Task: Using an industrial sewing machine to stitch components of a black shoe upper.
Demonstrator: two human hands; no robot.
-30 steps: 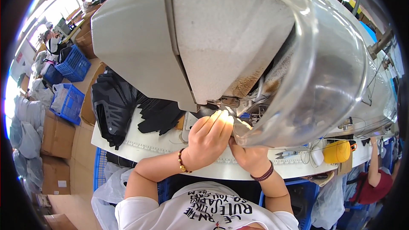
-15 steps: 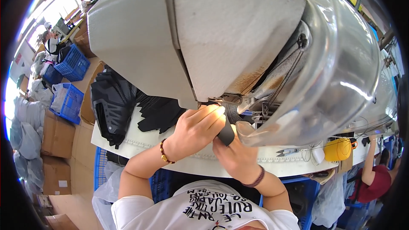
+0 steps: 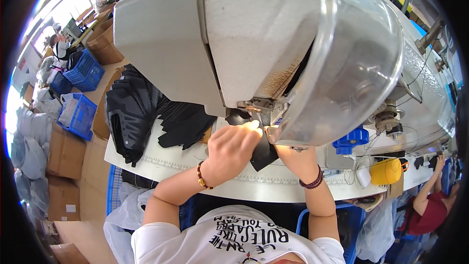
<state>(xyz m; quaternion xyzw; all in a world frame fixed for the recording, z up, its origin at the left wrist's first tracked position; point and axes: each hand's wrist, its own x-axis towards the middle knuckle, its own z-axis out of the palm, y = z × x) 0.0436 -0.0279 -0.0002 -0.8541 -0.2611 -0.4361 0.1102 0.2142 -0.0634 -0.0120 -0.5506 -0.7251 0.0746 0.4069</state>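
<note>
A large white sewing machine (image 3: 195, 39) fills the upper view, with a clear curved guard (image 3: 361, 68) on its right side. Under its head, my left hand (image 3: 229, 149) presses a black fabric piece (image 3: 264, 152) flat on the white table (image 3: 161, 166), fingertips lit close to the needle area (image 3: 259, 112). My right hand (image 3: 286, 149) grips the same piece from the right; most of that hand is hidden behind the guard. Both wrists wear bead bracelets.
A stack of black cut pieces (image 3: 183, 122) and a taller black pile (image 3: 129, 112) lie left of my hands. Blue crates (image 3: 78, 115) and cardboard boxes (image 3: 63, 154) stand on the floor at left. A yellow object (image 3: 386, 171) and another person's arm (image 3: 427, 190) are at right.
The black piece has slid further under the machine head. My left hand has shifted slightly left and lower; my right hand has gone further behind the guard.
</note>
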